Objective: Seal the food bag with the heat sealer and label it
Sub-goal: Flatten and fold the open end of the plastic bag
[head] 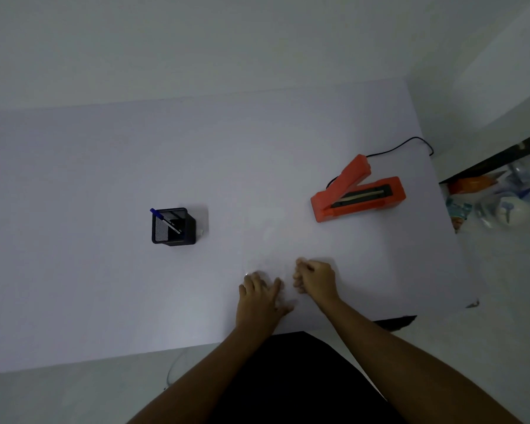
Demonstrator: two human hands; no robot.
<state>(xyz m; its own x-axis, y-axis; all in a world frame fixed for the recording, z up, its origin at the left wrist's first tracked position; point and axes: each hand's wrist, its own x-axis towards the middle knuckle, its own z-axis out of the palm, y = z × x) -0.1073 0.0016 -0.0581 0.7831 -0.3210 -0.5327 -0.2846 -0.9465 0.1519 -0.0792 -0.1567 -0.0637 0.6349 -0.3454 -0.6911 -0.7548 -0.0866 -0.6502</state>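
**benchtop_bo:** Which step is this? I can barely find the bag.

**sealfan22:** Nearest the person, both hands sit in front of the heat sealer (358, 194) and to its left. The left hand (262, 293) lies flat with its fingers spread, pressing on a faint clear bag (273, 249) that almost vanishes against the white table (74, 209). The right hand (315, 278) has its fingers curled at about where the bag's edge would be. I honestly can't tell whether it's pinching the plastic or holding nothing.

**benchtop_bo:** So nothing's sealed yet?

**sealfan22:** My guess is it's only prep, flattening the bag or squaring up its mouth. The bag is well short of the sealer, whose arm is up with the strip showing. The next move is to slide the open end across that strip and push the arm down. Labelling looks untouched too.

**benchtop_bo:** Any branding or text?

**sealfan22:** None readable. The sealer is plain orange with a black cord (410, 142) trailing behind it. Well to its left there's a black mesh pen holder (172, 228) with a blue pen (166, 220).
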